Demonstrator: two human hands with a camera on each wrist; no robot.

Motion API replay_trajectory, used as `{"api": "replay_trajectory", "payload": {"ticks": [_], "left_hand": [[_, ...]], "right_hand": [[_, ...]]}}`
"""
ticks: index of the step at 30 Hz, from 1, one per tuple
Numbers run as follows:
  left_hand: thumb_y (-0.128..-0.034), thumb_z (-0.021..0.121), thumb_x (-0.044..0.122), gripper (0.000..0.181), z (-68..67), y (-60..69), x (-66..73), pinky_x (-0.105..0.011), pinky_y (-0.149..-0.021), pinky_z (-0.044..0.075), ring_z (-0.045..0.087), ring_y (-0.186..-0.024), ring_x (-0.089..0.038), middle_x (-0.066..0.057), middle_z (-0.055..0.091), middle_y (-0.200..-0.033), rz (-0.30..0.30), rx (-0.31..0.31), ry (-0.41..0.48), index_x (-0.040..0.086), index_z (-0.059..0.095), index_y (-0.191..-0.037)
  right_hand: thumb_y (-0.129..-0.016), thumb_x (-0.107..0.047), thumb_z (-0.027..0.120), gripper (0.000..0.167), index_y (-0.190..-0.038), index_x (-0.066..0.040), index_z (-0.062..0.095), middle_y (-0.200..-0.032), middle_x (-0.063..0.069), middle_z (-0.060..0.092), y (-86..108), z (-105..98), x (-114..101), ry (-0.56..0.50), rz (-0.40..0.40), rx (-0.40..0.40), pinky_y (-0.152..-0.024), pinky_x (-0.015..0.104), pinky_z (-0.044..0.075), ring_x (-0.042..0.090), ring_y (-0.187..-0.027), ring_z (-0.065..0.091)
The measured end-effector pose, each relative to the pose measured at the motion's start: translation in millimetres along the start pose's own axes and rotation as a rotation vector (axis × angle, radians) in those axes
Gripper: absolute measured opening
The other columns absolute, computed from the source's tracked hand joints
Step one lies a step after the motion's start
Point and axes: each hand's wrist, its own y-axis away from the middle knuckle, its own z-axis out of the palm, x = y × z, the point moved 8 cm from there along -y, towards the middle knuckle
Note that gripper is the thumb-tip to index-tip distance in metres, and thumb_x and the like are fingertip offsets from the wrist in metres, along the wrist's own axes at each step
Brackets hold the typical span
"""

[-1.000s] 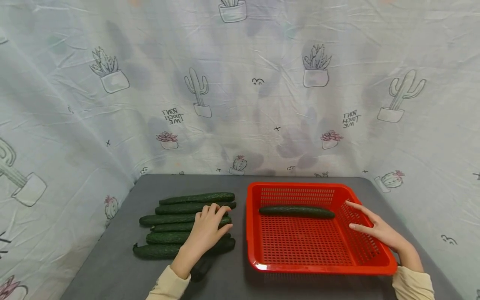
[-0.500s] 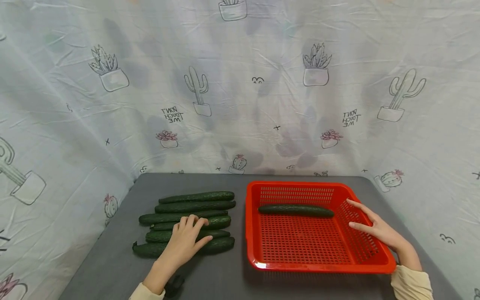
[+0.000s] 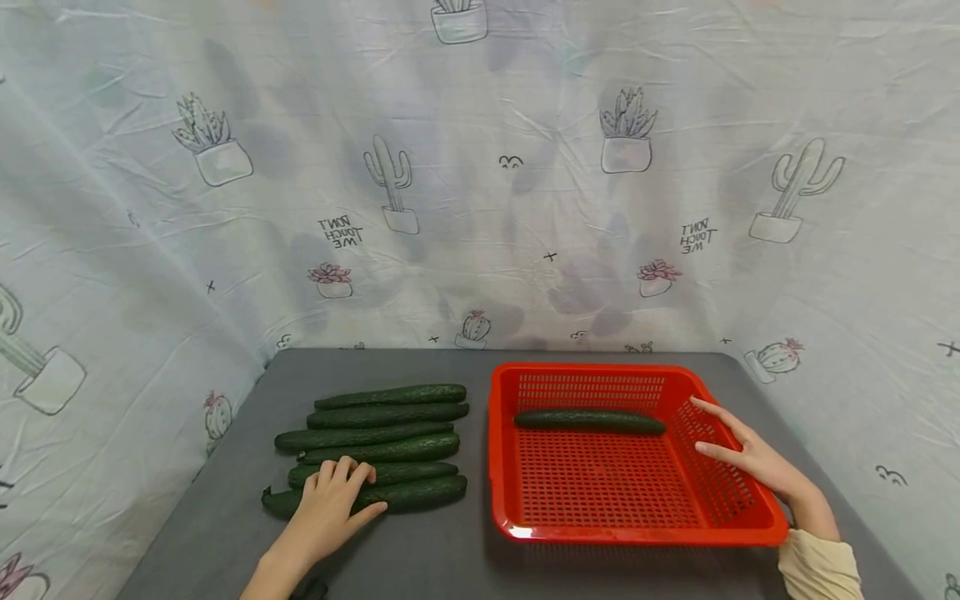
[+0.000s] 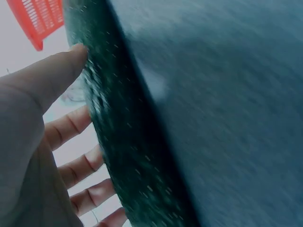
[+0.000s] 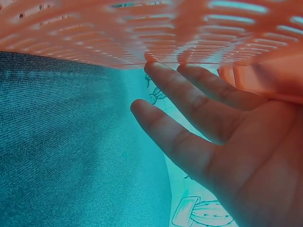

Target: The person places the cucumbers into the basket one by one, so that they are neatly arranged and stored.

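Observation:
Several dark green cucumbers lie side by side on the left of the table. My left hand [image 3: 327, 505] is over the nearest cucumber [image 3: 420, 493], palm down with fingers spread and loosely bent. In the left wrist view, the thumb [image 4: 71, 61] and fingertips lie along one edge of that cucumber [image 4: 118, 123]; firm contact cannot be told. My right hand [image 3: 761, 462] holds the right side of a red plastic basket [image 3: 637, 536], with thumb and one finger over the rim. Other fingers [image 5: 175, 137] extend beneath the basket in the right wrist view. One cucumber [image 3: 588, 422] lies inside, near the back.
The grey table [image 3: 480, 575] has a printed curtain [image 3: 480, 208] behind it and along both sides. More cucumbers [image 3: 390, 396] lie behind the nearest one. A strip of table separates their row from the basket.
My left hand has moved left and nearer to me, from above the middle cucumbers to the nearest one. My right hand and the basket stay in place.

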Motion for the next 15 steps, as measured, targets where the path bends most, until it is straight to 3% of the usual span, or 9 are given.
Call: {"api": "replay_trajectory", "payload": {"ticks": [3,7,15], "left_hand": [[-0.0788,0.066,0.05,0.03,2.5,4.4,-8.1,-0.054,-0.08,0.037,0.04,-0.093,-0.022,0.006,0.042,-0.096,-0.021,-0.025,-0.024,0.03,0.051,-0.095],[-0.0773,0.068,0.049,0.031,3.6,9.3,-14.1,-0.053,-0.078,0.038,0.042,-0.093,-0.023,0.005,0.043,-0.099,-0.032,-0.03,-0.037,0.031,0.051,-0.097],[-0.0735,0.076,0.037,0.038,2.0,16.7,-17.7,-0.053,-0.078,0.037,0.043,-0.096,-0.025,0.004,0.045,-0.102,0.013,0.069,-0.086,0.03,0.053,-0.103]], "right_hand": [[-0.092,-0.02,0.055,0.064,-0.147,-0.022,0.023,-0.151,0.016,0.019,0.1,0,-3,-0.006,-0.009,0.001,-0.088,0.069,0.024,-0.006,-0.126,0.019],[-0.092,-0.018,0.056,0.064,-0.147,-0.021,0.024,-0.151,0.017,0.019,0.2,-1,-4,-0.028,-0.029,0.002,-0.087,0.071,0.02,-0.018,-0.121,0.016],[-0.093,-0.02,0.055,0.063,-0.147,-0.021,0.023,-0.151,0.014,0.019,-0.2,1,0,-0.02,-0.008,0.002,-0.089,0.068,0.025,-0.018,-0.119,0.018]]}}
